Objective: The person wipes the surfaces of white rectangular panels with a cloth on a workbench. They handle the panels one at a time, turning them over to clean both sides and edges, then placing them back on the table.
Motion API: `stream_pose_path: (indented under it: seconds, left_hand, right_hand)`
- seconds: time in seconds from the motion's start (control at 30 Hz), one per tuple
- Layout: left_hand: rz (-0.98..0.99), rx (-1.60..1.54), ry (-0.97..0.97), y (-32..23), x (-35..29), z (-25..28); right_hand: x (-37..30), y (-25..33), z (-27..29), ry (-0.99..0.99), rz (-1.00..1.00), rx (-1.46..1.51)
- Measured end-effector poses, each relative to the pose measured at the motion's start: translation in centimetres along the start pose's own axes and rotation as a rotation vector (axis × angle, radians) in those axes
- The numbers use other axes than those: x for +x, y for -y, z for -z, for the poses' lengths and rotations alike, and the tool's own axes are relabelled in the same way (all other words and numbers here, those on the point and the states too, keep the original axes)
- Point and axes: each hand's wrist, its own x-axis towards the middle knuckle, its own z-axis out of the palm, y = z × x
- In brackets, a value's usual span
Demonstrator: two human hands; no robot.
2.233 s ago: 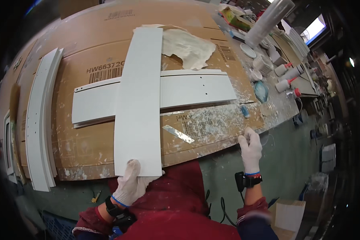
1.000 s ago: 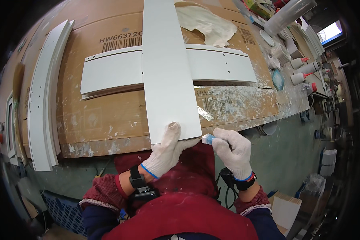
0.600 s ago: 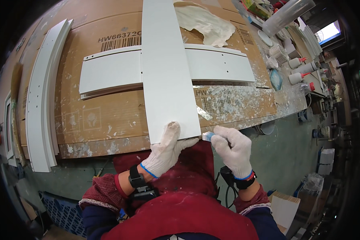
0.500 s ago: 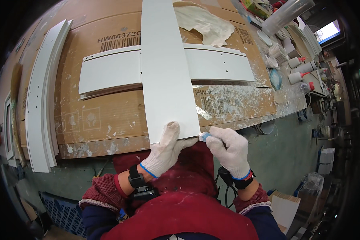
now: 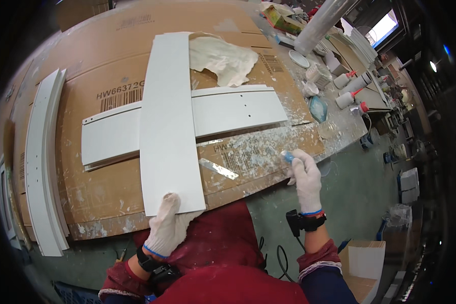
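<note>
A long white board lies pointing away from me, across other stacked white boards. My gloved left hand is closed on its near end, thumb on top and the fingers passing underneath. Off to the right, apart from the board, my gloved right hand is closed on a small blue piece; its exact kind is too small to make out. A thin shiny flat strip rests on the cardboard between the board and my right hand.
Paint-flecked cardboard covers the table. More white boards stand stacked at the left. A cream cloth lies beyond the crossing. White bottles with red tips, a blue oval piece and a clear tube line the right side.
My right hand has moved from the board's near right corner out to the right, still holding the blue piece. My left hand keeps its grip on the board. The whole view has shifted and tilted.
</note>
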Motion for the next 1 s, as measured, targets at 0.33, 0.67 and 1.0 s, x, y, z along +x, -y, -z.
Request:
stream_pose_path:
  seconds: [0.33, 0.67, 1.0]
  left_hand:
    - [-0.151, 0.000, -0.231, -5.3, -5.9, 7.4]
    - [-0.268, 0.111, -0.373, -6.9, -12.1, 15.2]
    - [-0.150, 0.238, -0.648, -9.5, -15.7, 15.2]
  right_hand:
    - [8.5, -6.4, 4.0, -0.063, 0.436, -0.676]
    - [13.7, -7.6, 9.1, -0.444, 0.221, -0.274]
    - [20.6, -4.2, 13.7, -0.903, -0.059, -0.554]
